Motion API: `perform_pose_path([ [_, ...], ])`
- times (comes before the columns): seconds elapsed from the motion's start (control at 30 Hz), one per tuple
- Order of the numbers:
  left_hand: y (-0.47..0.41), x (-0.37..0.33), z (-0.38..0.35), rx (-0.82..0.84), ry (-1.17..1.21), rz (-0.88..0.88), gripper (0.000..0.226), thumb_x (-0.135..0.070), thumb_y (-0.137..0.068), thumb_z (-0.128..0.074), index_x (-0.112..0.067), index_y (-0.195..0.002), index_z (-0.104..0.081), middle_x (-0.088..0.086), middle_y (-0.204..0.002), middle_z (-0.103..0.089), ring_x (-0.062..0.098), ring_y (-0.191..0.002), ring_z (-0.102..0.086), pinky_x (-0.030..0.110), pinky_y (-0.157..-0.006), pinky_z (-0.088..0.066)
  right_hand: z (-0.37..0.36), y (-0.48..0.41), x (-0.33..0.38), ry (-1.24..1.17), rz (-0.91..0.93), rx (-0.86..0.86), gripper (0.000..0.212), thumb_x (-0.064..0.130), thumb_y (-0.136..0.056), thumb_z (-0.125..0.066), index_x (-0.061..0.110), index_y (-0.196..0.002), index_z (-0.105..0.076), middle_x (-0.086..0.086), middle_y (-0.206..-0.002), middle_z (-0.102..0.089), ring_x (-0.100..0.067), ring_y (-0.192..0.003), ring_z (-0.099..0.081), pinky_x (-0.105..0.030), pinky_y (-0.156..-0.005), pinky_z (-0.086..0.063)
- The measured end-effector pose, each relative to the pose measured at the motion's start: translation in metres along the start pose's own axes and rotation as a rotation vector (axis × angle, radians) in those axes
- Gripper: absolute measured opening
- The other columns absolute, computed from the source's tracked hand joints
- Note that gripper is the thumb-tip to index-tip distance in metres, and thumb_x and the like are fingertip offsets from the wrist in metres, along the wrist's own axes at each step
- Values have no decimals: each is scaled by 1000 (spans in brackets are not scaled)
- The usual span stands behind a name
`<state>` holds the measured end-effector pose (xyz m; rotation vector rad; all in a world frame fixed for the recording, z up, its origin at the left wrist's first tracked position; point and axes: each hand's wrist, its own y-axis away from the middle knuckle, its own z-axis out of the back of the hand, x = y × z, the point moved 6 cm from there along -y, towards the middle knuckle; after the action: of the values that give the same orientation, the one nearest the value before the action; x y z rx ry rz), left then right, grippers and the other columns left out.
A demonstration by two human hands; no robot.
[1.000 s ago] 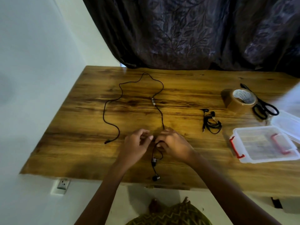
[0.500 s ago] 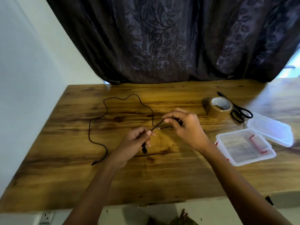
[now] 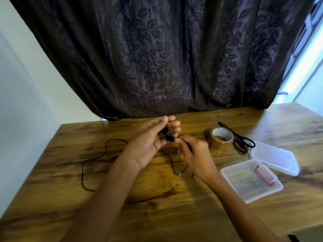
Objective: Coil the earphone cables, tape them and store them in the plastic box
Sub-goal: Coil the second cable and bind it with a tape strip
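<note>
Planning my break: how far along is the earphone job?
Nothing finished: the plastic box looks empty; tape roll and scissors lie untouched. In hand: left hand holds the earbuds, right hand seems to pinch the earphone cable, mostly trailing uncoiled on the table. Left: coiling, taping, storing.

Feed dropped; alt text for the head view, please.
The left hand holds black earbuds above a wooden table; the right hand pinches their cable, which trails across it. Tape, scissors and an open plastic box lie alongside.
</note>
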<state>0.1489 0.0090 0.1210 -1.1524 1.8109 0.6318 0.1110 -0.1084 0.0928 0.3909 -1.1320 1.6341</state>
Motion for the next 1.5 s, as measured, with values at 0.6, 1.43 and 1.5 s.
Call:
perform_pose_path([
  [0.6, -10, 5, -15, -125, -708, -231, 23, -8, -94, -45, -10, -111, -60, -1, -87, -69, 0, -75, -65, 10, -72, -48, 68, -6, 50, 254, 165, 24, 16, 20, -80, -69, 27, -94, -70, 28, -81, -61, 11, -70, -55, -3, -61, -40],
  [1.43, -18, -69, -73, 167, 76, -173, 34, -19, -98, -32, -2, -103, -61, 1, -64, -65, 10, -58, -63, 21, -54, -54, 62, -43, 24, -426, 13, -92, 21, 41, -79, -56, 28, -89, -70, 9, -53, -62, 2, -40, -49, -6, -41, -33],
  [1.5, -22, -71, -71, 145, 77, -195, 33, -20, -98, -31, -3, -104, -60, 4, -73, -70, 12, -68, -68, 23, -60, -56, 52, -34, 18, -366, -20, -64, 30, 43, -82, -50, 32, -106, -64, 9, -56, -63, 2, -41, -48, -8, -42, -33],
])
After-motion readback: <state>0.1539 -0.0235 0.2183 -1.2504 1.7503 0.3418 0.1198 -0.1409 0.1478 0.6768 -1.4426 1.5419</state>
